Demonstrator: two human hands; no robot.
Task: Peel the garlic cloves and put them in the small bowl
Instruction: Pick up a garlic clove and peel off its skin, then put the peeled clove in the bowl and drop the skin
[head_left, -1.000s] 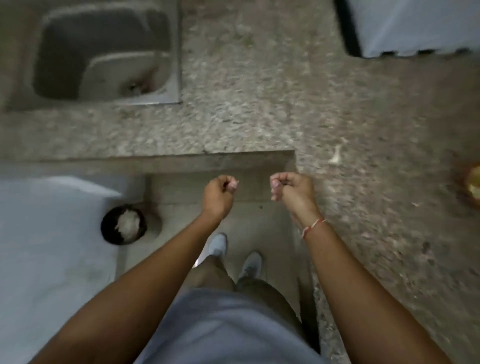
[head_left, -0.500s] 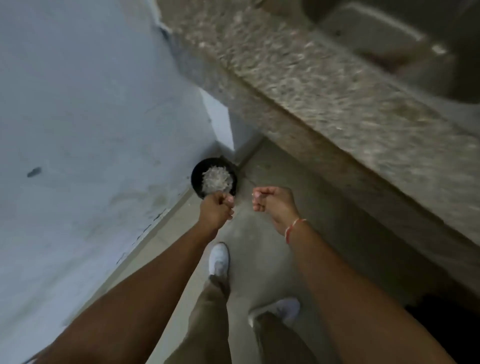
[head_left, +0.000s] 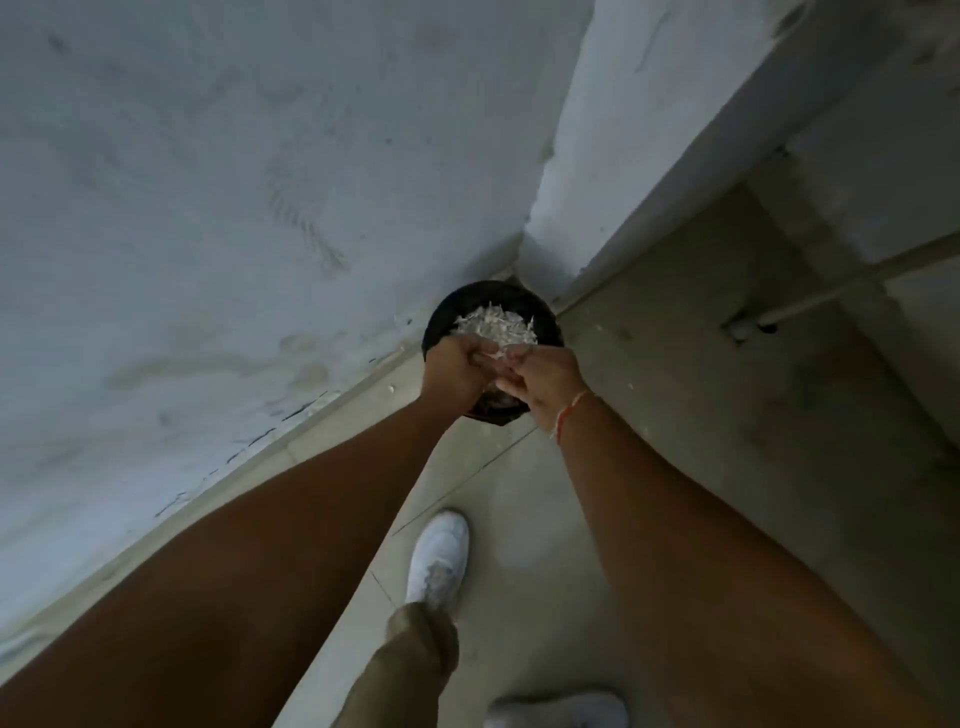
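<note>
- Left hand (head_left: 457, 371) and right hand (head_left: 540, 379), frame centre: fingers curled, pinching pale garlic skins (head_left: 496, 353).
- Black bin (head_left: 441, 317) beneath holds skins (head_left: 493, 325): featherlight, brittle, best gathered by fingertip; small bowl unseen.

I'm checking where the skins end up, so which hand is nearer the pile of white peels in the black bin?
Left, narrowly. The left hand overlaps the bin's near-left rim, just below the peels. The right hand is beside it, slightly farther down and right.
</note>
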